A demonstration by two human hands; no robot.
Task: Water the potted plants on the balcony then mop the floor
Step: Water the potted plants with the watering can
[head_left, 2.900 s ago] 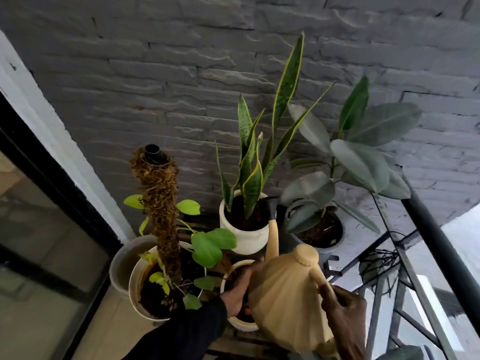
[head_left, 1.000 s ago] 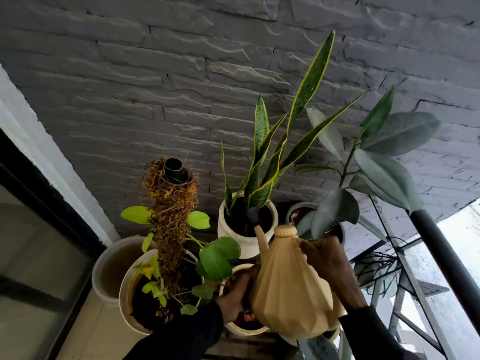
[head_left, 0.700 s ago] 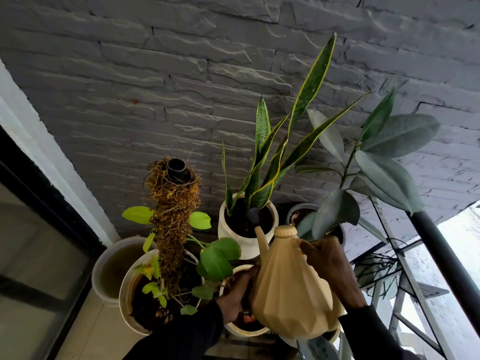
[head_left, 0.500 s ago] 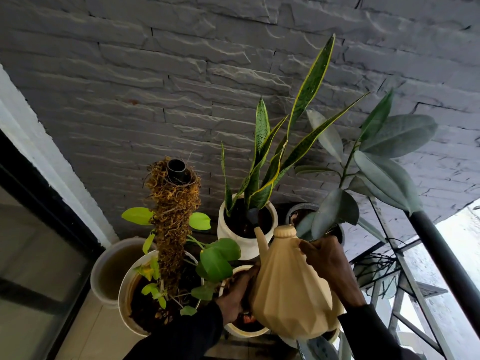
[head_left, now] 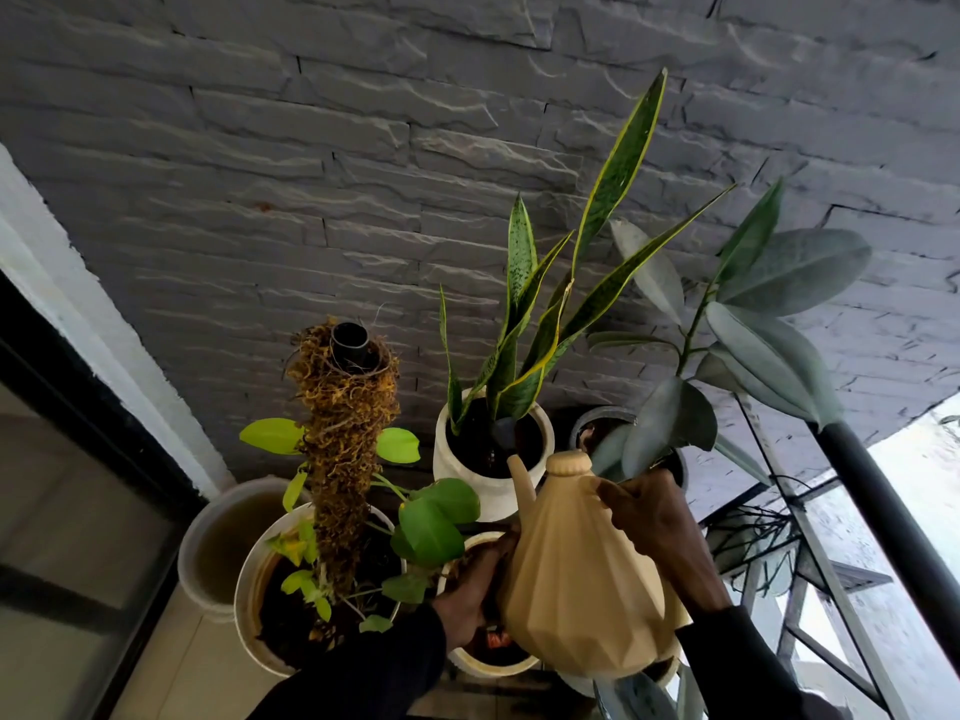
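I hold a tan faceted watering can (head_left: 582, 579) tilted forward, its spout over the soil of the white pot with the snake plant (head_left: 491, 449). My right hand (head_left: 649, 517) grips the can's upper right side by the handle. My left hand (head_left: 475, 584) presses against its lower left side, above a small pot (head_left: 488, 662). To the left stands a large white pot (head_left: 249, 595) holding a moss pole and green leaves. Behind my right hand is a dark pot (head_left: 602, 423) with a rubber plant.
A grey stone wall (head_left: 363, 148) rises behind the plants. An empty-looking white bucket (head_left: 208, 543) stands at far left beside a dark-framed glass door (head_left: 78, 511). A black metal railing (head_left: 893, 511) and a metal rack (head_left: 789, 553) close off the right side.
Since 2.9 s ago the can has risen and tipped toward the snake plant pot, and my right hand moved up onto its upper side. Over the last second nothing visibly moved.
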